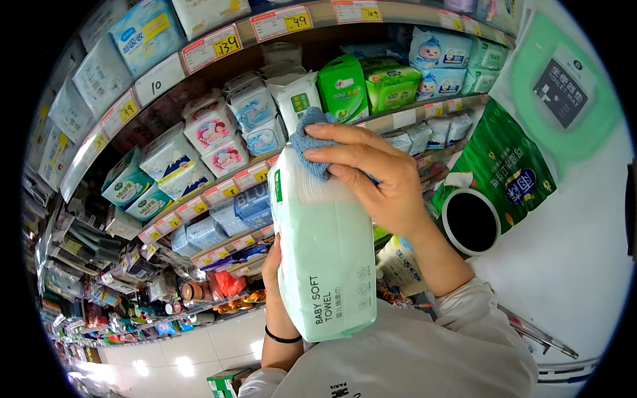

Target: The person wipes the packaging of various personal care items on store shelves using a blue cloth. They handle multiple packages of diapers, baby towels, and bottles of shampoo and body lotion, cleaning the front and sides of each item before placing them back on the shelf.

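Observation:
A pale green plastic pack of soft towels [328, 244] is held up in front of my chest. My left hand [272, 266] grips it by the left side, and most of those fingers are hidden behind the pack. In my right hand [371, 174] is a bunched blue cloth [313, 142], pressed against the pack's upper end. Beneath the cloth, a clear patch of the wrapping lets the white towels show through. The pack bears writing near its lower end.
Shelves curve around in front, with a price-tagged edge [239, 191]. They carry tissue packs [216, 127] and green wipes packs [393, 87]. At right, a green bag [502, 164], a toilet mat pack [565, 89] and a round black-centred object [471, 222] are by a white surface. A tiled floor [189, 350] shows below.

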### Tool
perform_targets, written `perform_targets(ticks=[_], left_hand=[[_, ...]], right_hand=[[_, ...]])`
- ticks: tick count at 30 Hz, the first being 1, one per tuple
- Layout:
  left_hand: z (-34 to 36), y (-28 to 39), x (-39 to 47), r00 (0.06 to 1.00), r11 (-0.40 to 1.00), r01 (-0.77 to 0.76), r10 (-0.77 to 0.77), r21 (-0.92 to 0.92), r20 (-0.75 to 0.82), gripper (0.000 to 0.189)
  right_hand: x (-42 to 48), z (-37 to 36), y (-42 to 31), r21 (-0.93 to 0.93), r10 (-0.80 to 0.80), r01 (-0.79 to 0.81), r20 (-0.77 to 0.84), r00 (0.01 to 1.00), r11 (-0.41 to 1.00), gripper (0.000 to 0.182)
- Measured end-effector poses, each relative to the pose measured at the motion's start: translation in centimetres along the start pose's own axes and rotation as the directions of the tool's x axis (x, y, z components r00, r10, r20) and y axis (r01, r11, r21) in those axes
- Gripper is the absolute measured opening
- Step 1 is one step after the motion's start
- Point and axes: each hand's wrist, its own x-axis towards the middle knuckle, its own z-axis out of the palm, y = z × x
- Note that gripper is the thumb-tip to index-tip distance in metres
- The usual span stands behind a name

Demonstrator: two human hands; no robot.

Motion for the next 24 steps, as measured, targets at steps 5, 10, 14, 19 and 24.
perform_targets(ticks=[5,10,14,19,24], left_hand=[[0.9,0.0,0.0,0.996,0.950,-0.043,0.018,-0.310,-0.085,0.050],[1.9,0.8,-0.2,0.940,0.958,-0.222,0.259,0.179,-0.220,0.047],[1.2,0.4,-0.2,0.959,0.977,-0.209,0.212,0.037,-0.189,0.048],[0.3,-0.8,-0.2,0.997,0.985,-0.061,0.054,-0.162,-0.047,0.049],[1.1,-1.1,-0.5,0.992,0.971,0.090,-0.068,-0.220,0.107,0.051]], right_hand=[[-3.4,1.5,-3.0,0.114,-0.127,0.102,0.236,0.963,0.988,0.028],[-6.8,1.4,-5.9,0.283,-0.117,0.017,0.339,0.934,0.959,0.024],[-7.0,-0.4,-5.6,0.362,-0.131,-0.023,0.394,0.910,0.932,0.020],[-9.1,-2.9,-3.0,0.384,0.136,-0.239,0.274,0.952,0.892,0.022],[-10.6,0.4,-3.8,0.476,0.293,-0.257,-0.001,0.956,0.841,0.038]])
